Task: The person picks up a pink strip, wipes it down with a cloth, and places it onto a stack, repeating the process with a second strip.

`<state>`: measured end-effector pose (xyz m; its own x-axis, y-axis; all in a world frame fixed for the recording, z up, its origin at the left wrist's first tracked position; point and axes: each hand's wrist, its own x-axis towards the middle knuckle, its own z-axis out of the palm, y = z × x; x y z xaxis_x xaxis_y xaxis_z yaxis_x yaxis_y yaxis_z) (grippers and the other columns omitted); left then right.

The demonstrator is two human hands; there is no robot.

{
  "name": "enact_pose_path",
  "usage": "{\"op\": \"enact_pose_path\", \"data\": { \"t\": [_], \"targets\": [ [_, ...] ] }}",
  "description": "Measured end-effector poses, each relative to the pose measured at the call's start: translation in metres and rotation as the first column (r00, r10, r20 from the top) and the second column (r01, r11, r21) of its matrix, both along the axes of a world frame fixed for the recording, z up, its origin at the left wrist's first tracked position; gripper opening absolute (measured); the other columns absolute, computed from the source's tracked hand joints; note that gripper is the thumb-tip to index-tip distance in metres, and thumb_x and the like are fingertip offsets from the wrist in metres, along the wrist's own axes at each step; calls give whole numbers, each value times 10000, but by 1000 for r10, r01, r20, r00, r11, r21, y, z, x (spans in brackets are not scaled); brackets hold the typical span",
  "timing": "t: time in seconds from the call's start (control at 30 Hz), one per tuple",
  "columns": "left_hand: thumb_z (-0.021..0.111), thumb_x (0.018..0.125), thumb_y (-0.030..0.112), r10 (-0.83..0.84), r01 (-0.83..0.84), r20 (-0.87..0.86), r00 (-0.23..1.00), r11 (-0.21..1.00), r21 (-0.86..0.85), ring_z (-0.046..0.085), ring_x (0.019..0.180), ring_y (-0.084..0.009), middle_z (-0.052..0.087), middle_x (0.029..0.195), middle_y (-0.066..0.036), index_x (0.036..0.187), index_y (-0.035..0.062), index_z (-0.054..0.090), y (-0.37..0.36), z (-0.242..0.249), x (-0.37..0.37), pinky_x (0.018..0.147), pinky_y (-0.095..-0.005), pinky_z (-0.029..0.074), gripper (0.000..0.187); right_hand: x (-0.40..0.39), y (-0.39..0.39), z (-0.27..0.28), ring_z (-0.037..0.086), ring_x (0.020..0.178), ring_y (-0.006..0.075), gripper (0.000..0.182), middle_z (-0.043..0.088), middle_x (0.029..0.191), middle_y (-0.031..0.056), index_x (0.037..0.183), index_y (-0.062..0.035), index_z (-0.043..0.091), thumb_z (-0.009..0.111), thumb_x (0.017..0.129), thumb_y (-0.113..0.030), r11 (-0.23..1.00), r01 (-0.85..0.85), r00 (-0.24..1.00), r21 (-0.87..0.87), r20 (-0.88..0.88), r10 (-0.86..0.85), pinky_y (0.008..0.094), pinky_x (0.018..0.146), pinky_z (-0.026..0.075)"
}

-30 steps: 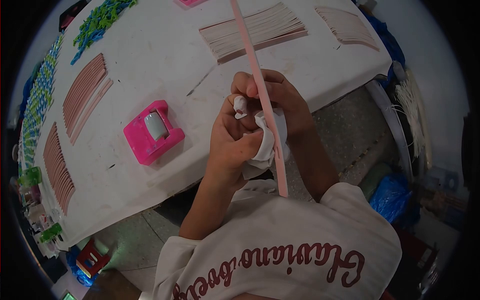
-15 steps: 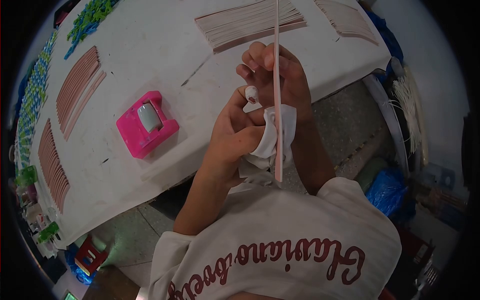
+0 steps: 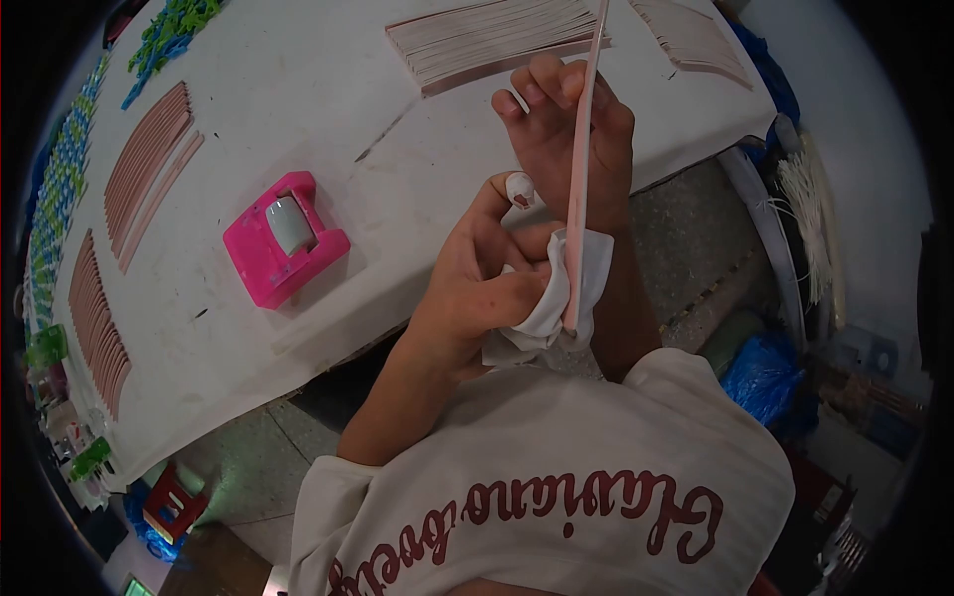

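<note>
My left hand is closed on a white cloth, which is folded about the lower part of a long, thin pale-pink strip. White wrapping covers one of its fingertips. My right hand grips the same strip higher up, between thumb and fingers, with its other fingers curled and apart from it. The strip stands nearly upright in view, leaning right at the top, and its upper end reaches the frame's top edge. Its lower end shows just below the cloth.
A pink tape dispenser with a pale roll sits on the white-covered table. Rows of pink strips lie left, and a larger stack lies at the back. Green and blue cords are at far left. The table edge runs below my hands.
Both hands have shifted right, with the strip and cloth. The strip now leans more to the right, and its lower end sticks out less below the cloth.
</note>
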<state>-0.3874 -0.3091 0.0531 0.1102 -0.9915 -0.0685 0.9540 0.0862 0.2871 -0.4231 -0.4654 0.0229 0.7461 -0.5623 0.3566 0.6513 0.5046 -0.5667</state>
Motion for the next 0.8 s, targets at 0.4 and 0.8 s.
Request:
{"op": "enact_pose_path", "data": {
  "t": [0.4, 0.8],
  "targets": [
    [605, 658, -136, -25, 23, -27, 999, 996, -87, 629, 750, -191, 597, 912, -154, 1155, 131, 265, 13, 5, -3, 622, -291, 509, 658, 1, -17, 11, 409, 758, 146, 157, 455, 771, 22, 787, -68, 532, 554, 847, -211, 962, 15, 993, 273, 110, -47, 315, 737, 350],
    [623, 806, 26, 4, -542, 912, -411, 803, -247, 605, 843, -311, 614, 888, -165, 1219, 12, 372, 0, 2, 33, 764, -364, 465, 484, -25, -36, 54, 404, 693, 136, 152, 454, 729, 4, 792, -67, 515, 560, 877, -185, 926, 363, 921, 103, -190, -340, 286, 674, 335]
  ]
}}
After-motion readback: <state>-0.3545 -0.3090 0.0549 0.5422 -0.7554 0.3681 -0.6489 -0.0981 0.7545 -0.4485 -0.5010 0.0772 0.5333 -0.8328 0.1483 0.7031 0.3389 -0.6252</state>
